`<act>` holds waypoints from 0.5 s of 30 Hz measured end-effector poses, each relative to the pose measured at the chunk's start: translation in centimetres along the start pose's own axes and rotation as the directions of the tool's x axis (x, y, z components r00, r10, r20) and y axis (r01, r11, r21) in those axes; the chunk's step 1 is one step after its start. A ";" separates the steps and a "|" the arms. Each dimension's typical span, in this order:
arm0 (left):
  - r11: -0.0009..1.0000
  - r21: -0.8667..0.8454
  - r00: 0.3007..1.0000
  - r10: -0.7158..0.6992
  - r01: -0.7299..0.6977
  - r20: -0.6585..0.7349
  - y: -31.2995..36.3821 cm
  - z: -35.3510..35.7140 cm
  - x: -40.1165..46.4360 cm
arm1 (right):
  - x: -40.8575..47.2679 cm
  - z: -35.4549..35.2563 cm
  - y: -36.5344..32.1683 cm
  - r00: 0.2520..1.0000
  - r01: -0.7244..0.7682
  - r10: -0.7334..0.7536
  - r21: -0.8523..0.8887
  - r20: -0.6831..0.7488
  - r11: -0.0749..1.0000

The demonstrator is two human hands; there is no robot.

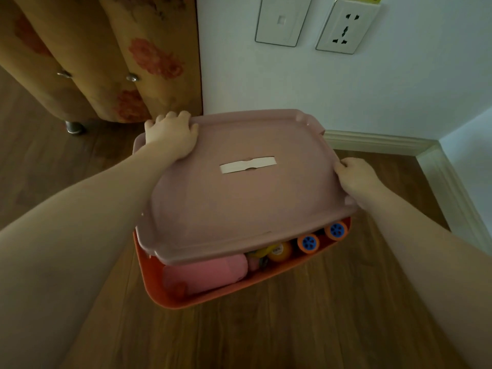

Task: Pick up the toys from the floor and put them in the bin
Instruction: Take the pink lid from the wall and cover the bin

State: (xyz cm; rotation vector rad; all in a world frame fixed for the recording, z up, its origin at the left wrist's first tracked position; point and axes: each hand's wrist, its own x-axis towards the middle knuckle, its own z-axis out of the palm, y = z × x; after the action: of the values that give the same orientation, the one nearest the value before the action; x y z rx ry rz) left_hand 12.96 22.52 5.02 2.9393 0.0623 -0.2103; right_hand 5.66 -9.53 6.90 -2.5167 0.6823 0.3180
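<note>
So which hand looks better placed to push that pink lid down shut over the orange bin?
Probably the left hand: it lies flat on top of the pink lid at its far corner. The right hand only grips the side edge. The lid's near edge sits raised above the orange bin.

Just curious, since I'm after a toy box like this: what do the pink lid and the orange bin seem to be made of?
The dusty-pink rectangular lid looks like moulded plastic with a matte finish: it has a raised rim, rounded corners and only a soft sheen. The orange bin also looks like plastic, smooth and slightly glossier, with a thin curved wall. Neither can be confirmed by sight alone.
</note>
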 end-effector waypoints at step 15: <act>0.956 -0.272 0.985 -0.141 0.110 -0.095 -3.6 -0.4 -7.9 | -5.3 1.3 3.0 0.996 0.083 -0.077 0.141 -0.046 0.987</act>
State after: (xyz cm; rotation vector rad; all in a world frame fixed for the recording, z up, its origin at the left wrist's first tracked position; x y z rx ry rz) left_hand 4.99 25.94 5.89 2.6772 0.2734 -0.0466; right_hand -0.49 -8.94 6.41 -2.4118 0.5961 0.1838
